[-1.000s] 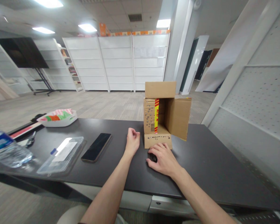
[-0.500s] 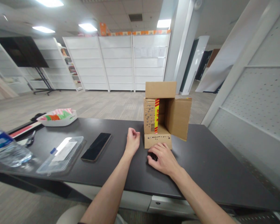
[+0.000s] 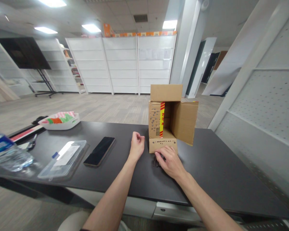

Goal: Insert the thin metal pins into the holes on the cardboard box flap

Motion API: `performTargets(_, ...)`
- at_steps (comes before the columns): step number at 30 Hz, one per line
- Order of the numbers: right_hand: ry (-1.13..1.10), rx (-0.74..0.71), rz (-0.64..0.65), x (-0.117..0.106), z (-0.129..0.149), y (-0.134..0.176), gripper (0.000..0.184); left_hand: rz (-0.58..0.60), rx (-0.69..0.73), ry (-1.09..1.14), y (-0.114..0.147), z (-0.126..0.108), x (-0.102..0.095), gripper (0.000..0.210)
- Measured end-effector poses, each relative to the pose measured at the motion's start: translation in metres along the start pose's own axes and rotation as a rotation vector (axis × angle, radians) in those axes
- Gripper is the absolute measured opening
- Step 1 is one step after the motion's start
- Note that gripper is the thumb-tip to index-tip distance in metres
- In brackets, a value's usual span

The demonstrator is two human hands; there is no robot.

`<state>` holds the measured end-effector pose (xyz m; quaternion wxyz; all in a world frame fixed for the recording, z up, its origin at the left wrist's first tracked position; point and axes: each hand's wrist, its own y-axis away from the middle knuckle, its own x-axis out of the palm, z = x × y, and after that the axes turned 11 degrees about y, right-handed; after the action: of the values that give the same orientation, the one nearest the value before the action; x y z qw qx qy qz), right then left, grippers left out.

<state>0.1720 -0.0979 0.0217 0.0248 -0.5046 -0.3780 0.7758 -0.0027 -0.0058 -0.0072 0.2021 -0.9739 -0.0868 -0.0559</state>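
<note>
Just right of centre, dark nails [image 3: 156,163] are part-covered by the curled right hand [image 3: 169,161], its grip impossible to tell; the left hand [image 3: 137,147] is folded, fingers together. Nails could be scattered if brushed in haste.

Dark phone [image 3: 99,151] flat on dark surface [image 3: 212,170], screen up. Just left of it, clear plastic case [image 3: 73,160] with white label [image 3: 66,156]. Bottle [image 3: 12,157] with blue label near left edge. Behind case, white basket [image 3: 61,126] of pink, green, orange items [image 3: 59,119]. Beyond: 3 tall white panelled units [image 3: 119,69], large black screen [image 3: 24,53] on wheeled stand [image 3: 43,82]. Perforated panel [image 3: 267,102] at right.
</note>
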Motion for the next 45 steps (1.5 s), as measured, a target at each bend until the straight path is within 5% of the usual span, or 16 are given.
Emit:
performTargets(6, -0.132, 0.136, -0.152, 0.002, -0.011, -0.003, 0.019, 0.014, 0.005, -0.015, 0.001, -0.003, 0.000, 0.020)
performTargets(21, -0.176, 0.257, -0.275, 0.013, -0.026, -0.032, 0.023, 0.019, 0.012, -0.051, 0.000, -0.003, 0.000, 0.019)
performTargets(45, -0.230, 0.305, -0.267, 0.021, -0.024, -0.026, 0.024, 0.010, -0.007, -0.028, 0.001, -0.010, 0.002, 0.021)
